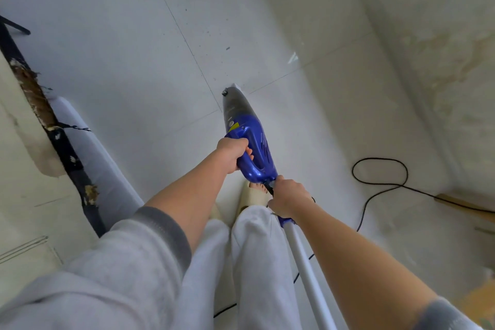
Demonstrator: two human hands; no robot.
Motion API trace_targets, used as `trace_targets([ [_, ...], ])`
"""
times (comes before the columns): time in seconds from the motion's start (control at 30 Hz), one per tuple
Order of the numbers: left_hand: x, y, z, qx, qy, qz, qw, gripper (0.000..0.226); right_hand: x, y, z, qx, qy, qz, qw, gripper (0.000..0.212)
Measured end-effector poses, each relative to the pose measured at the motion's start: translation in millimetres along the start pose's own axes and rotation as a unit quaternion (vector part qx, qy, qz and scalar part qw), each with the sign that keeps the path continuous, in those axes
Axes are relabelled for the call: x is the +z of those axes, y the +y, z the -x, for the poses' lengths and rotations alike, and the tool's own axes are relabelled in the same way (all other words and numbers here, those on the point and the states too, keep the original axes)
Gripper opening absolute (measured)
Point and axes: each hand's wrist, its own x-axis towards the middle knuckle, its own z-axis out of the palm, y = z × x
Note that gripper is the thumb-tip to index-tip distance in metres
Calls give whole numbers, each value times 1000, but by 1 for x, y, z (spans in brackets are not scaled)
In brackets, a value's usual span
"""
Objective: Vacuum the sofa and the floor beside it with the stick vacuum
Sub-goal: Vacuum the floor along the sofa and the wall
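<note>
The blue stick vacuum points away from me over the pale tiled floor, its dark dust cup towards the far end. My left hand grips the blue loop handle on the motor body. My right hand grips the joint where the body meets the white tube, which runs back past my right leg. The sofa shows at the left edge, cream with a torn, frayed dark underside and a grey cushion edge. Small dark specks lie on the floor ahead.
The vacuum's black power cord loops on the floor at the right and trails behind me. A stained cream wall rises on the right. My feet in slippers stand below the vacuum. Wooden furniture sits at the top left corner.
</note>
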Motion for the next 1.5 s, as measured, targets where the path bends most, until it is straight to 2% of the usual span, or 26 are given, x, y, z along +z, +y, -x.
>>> trace_targets([
  [0.47,34,-4,5,14,-45,-69,996,7,15,18,9,53,10,-48,997,32],
  [0.93,-14,-2,-1,4,-9,-72,997,6,19,-18,10,14,-6,-84,996,37],
  [1.27,56,8,13,-9,-32,-61,998,13,-8,44,14,34,17,-40,998,31],
  [1.5,110,5,18,3,-71,-108,992,15,-3,84,13,86,17,-73,994,35],
])
